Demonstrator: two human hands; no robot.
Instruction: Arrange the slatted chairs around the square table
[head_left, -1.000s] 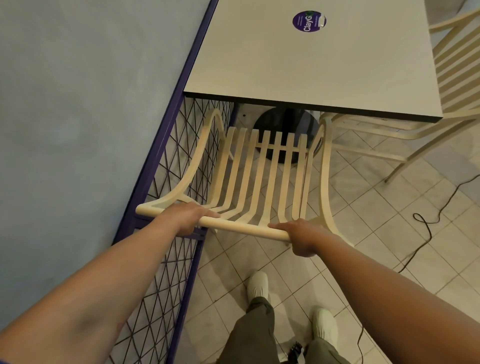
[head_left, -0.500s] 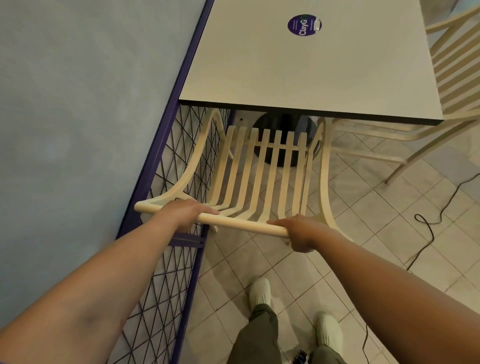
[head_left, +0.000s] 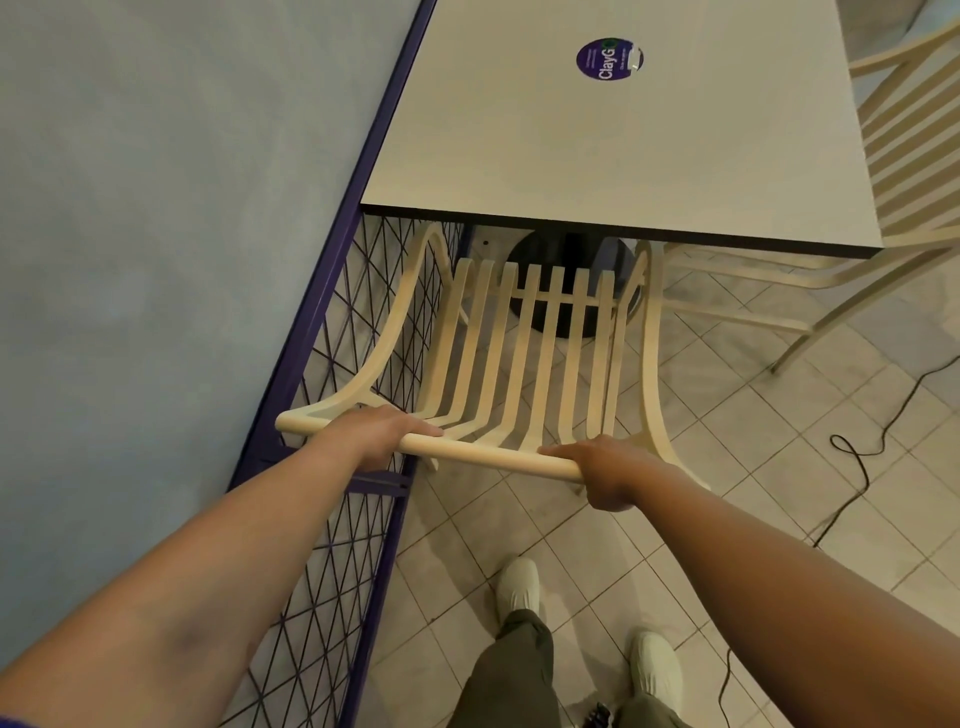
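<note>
Gripping chair (head_left: 493, 454) by top rail, center frame, with 2 hands: left hand (head_left: 379, 434), right hand (head_left: 608, 467), fingers curled round it, before table (head_left: 597, 156) at top.

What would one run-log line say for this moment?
left hand: grips chair top rail | right hand: grips same rail | chair: front under square table edge

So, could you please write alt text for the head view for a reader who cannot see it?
The left hand and right hand grip the top rail of a cream slatted chair partly tucked under a square table; a second chair stands at the table's right side.
</note>
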